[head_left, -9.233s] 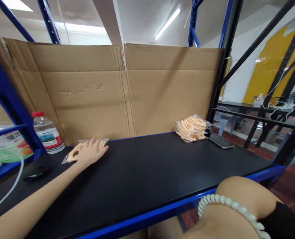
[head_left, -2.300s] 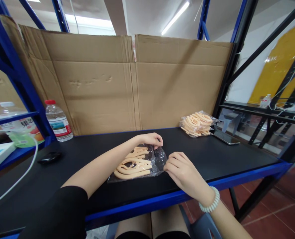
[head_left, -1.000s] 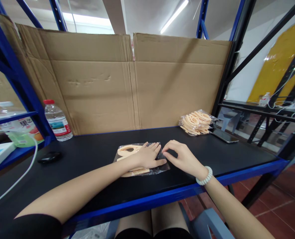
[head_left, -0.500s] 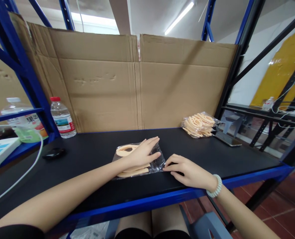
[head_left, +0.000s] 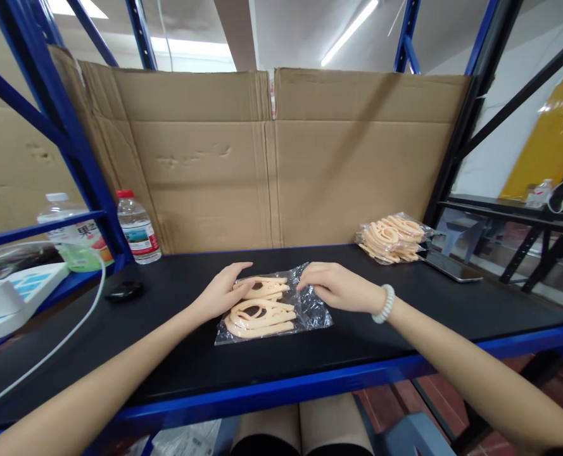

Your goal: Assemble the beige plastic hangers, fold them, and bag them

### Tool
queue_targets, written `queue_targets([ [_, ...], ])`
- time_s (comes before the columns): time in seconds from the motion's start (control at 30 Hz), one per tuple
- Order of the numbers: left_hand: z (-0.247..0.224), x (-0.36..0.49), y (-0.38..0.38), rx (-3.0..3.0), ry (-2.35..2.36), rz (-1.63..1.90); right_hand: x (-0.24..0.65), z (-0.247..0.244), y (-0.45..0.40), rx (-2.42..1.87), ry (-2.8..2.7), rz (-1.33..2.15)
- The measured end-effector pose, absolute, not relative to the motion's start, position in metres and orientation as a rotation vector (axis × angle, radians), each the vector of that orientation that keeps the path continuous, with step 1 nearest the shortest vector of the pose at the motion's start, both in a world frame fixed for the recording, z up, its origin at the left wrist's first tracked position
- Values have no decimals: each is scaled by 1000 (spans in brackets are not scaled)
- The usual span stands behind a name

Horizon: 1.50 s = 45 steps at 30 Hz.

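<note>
A clear plastic bag (head_left: 313,315) lies flat on the black tabletop before me, with pale tan, flat cut-out pieces (head_left: 262,320) inside, stacked in two groups. My left hand (head_left: 221,292) rests at the bag's upper left corner, fingers stretched out and apart, thumb over the far group of pieces. My right hand (head_left: 341,286), with a pale beaded bracelet (head_left: 384,304) at the wrist, is at the bag's far right corner. Its fingers are curled and pressed together on the loose plastic there.
At the back right sits a filled bag of similar tan pieces (head_left: 392,239), beside a phone (head_left: 452,266). A black mouse (head_left: 124,291), a red-capped water bottle (head_left: 139,229) and a white cable (head_left: 88,313) are on the left. Cardboard (head_left: 205,171) walls the back.
My left hand has moved left off the middle of the bag, uncovering the pieces. My right hand has shifted from the bag's near right corner to its far right corner. The view has swung slightly left.
</note>
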<state>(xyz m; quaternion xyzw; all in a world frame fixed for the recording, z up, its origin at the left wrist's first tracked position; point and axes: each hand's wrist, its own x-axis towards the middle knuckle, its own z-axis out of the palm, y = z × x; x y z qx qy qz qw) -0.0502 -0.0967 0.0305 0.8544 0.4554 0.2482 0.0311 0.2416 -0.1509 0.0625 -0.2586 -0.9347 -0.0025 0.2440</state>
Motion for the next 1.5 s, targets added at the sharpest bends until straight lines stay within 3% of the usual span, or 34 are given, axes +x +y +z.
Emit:
queue_targets([
  [0.23,13,-53,-94,2557,1576,681,234,31,-112,-775,-2757,-67],
  [0.67,8,-32,-123,2656,1471,508,246,4,-107,-595,-2689,38],
  [0.87,5,-33,-119,2645,1447,559,236,5,-99,-616,-2795,-103],
  [1.5,3,-34,-118,2641,1373,630,198,7,-81,-655,-2753,-67],
])
